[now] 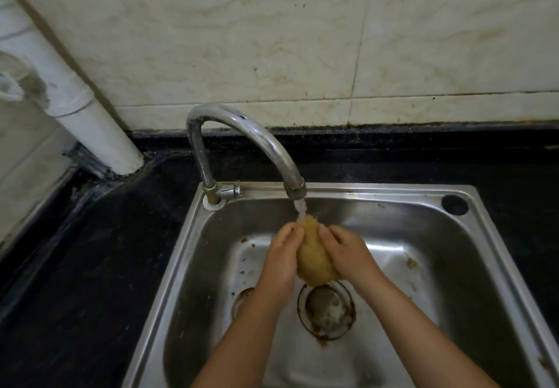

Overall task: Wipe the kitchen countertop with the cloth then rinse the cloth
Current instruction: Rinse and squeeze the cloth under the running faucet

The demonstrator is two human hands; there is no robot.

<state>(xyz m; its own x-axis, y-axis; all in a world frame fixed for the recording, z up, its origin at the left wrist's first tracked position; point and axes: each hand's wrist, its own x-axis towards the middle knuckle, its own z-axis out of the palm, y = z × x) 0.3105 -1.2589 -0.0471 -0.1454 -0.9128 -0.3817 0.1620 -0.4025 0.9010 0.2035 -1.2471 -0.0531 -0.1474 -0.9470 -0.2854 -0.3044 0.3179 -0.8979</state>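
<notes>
the yellow cloth (pixel 314 254) is bunched into a wad and held over the steel sink (pixel 393 194), right under the mouth of the curved faucet (pixel 242 133), so the running stream of water (pixel 300 209) lands on its top end and soaks down through it. the left hand (pixel 282 254) grips one side and the right hand (pixel 348 251) grips the other, fingers curled round the fabric; holding it from both sides likely lets the person squeeze and knead the dirt out while the water flushes it. the wad hangs just above the drain strainer (pixel 328 309), so the runoff falls straight toward it rather than onto the black countertop (pixel 99 266). judging by this, the wiping seems done and the rinse is in hand.
</notes>
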